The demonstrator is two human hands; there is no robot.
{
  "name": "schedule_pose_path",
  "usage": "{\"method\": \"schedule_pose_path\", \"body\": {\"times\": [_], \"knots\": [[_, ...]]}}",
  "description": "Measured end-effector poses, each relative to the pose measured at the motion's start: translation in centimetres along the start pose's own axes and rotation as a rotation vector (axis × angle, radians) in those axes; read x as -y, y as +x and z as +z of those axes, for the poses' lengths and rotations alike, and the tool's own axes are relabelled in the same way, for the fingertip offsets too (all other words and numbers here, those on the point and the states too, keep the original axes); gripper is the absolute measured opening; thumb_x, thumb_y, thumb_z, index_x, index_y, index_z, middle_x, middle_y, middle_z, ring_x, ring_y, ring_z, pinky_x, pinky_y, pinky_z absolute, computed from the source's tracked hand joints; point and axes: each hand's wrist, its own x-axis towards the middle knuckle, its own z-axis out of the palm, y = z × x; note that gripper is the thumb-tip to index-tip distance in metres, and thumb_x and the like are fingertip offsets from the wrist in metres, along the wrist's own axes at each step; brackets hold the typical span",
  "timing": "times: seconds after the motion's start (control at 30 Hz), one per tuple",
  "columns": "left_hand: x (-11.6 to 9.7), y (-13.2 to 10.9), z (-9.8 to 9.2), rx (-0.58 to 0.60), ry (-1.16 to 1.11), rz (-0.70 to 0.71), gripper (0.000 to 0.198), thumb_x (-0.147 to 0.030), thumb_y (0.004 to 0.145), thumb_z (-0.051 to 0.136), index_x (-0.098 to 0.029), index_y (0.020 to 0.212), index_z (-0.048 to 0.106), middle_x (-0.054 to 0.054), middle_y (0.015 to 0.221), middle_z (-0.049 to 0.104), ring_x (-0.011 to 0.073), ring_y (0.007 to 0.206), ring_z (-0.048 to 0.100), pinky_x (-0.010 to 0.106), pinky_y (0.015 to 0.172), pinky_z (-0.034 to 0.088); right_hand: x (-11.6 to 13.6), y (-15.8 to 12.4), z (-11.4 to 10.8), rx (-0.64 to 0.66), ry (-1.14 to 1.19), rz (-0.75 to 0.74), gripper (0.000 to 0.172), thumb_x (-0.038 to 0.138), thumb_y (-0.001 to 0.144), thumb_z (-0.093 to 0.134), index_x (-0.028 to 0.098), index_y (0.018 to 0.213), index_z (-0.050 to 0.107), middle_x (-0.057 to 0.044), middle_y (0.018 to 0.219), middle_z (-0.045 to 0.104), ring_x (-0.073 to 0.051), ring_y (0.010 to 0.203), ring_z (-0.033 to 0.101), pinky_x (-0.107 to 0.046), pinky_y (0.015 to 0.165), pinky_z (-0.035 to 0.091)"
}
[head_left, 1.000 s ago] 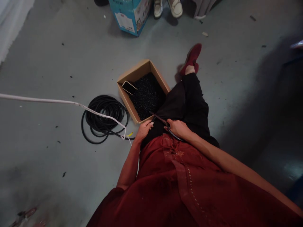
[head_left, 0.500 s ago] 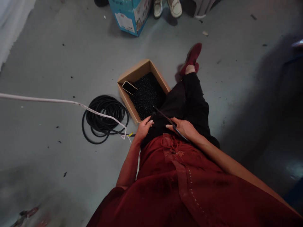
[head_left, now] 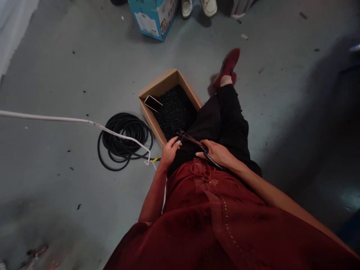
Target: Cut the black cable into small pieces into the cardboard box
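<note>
My left hand (head_left: 169,151) is closed on a black tube, its dark end poking out past the thumb and fingertips near the box edge. Behind that hand the tube runs back to a loose coil of black tubing (head_left: 123,127) on the floor. In my right hand (head_left: 218,153) is a pair of dark-handled scissors (head_left: 192,139), fingers curled round the handles. The scissor blades reach left to the tube's end; whether they touch it I cannot tell. Under both hands sits an open cardboard box (head_left: 149,117) holding a heap of small black pieces (head_left: 174,108).
A black rectangle with a pale edge (head_left: 153,104) leans inside the box. One white cord (head_left: 56,119) crosses over the coil, near a yellow tag (head_left: 155,159). Farther off are a blue carton (head_left: 147,22) and another person's white shoes (head_left: 209,6). My crossed legs flank the box.
The scissor tips have shifted slightly left, to the tube's end by my left fingers, and both blades now show. My hands have barely moved, and the coil lies as before.
</note>
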Motion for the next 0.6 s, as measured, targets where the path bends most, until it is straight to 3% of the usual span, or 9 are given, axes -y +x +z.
{"method": "schedule_pose_path", "body": {"times": [0.6], "knots": [[-0.67, -0.09, 0.39, -0.007, 0.065, 0.012, 0.039, -0.035, 0.081, 0.051, -0.015, 0.113, 0.058, 0.005, 0.084, 0.067, 0.0127, 0.074, 0.060, 0.026, 0.075, 0.047, 0.99, 0.24, -0.26, -0.016, -0.010, -0.019, 0.045, 0.056, 0.081, 0.044, 0.021, 0.108, 0.048, -0.009, 0.099, 0.059, -0.021, 0.087, 0.057, -0.028, 0.070, 0.040]]}}
